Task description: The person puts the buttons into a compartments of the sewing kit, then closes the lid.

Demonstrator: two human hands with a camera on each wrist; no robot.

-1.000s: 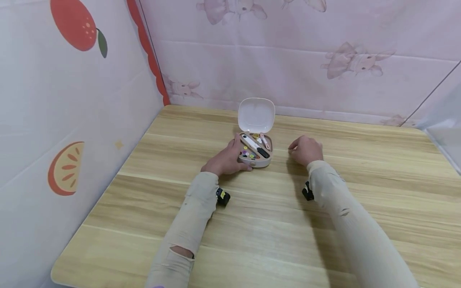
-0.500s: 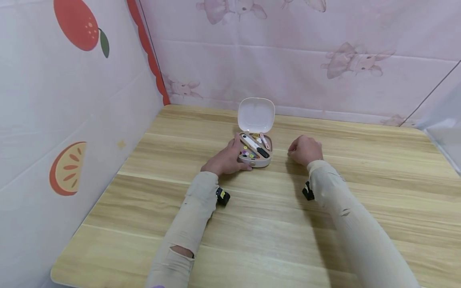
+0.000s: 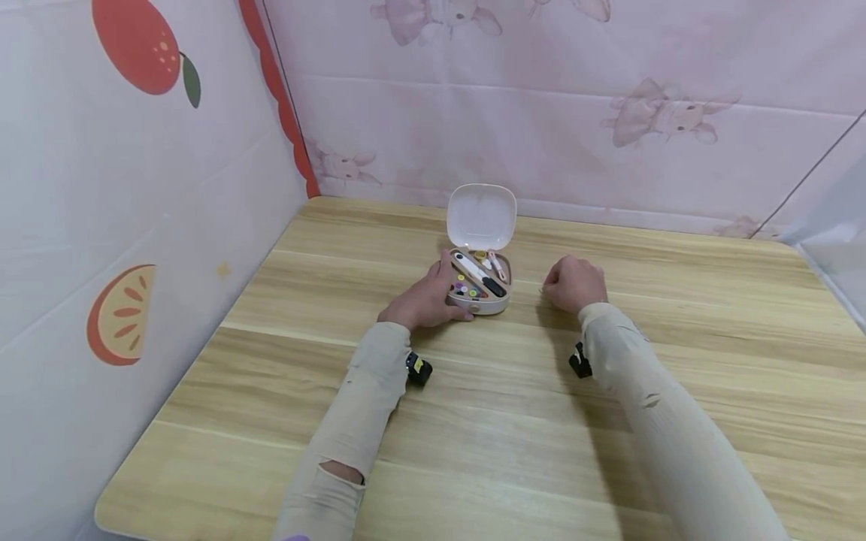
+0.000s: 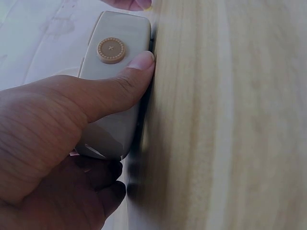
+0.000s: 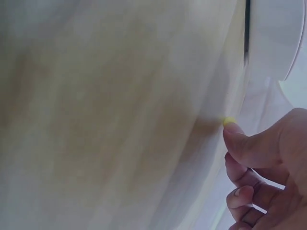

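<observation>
An open sewing kit box (image 3: 497, 305), white with a tan inner tray, stands on the wooden table with its lid (image 3: 482, 218) raised at the back. My left hand (image 3: 426, 297) grips its left side, thumb across the front below the brown button-shaped clasp (image 4: 111, 50). Inside lie a white and black tool (image 3: 479, 273) set diagonally, coloured buttons (image 3: 463, 288) in the near-left compartment and a pink and white clip-like item (image 3: 497, 266) at the far right. To the right of the box, my right hand (image 3: 575, 284) pinches a small yellow piece (image 5: 229, 121), mostly hidden by the fingertips, low over the table.
The pale wooden table (image 3: 487, 436) reaches to a pink rabbit-print cloth (image 3: 555, 135) behind and a white fruit-print cloth (image 3: 196, 180) on the left. Black wrist-camera mounts (image 3: 419, 370) sit below both sleeves, close to the tabletop.
The right hand has turned very slightly, its fingers a little more tucked under. The left hand and the box have stayed in place.
</observation>
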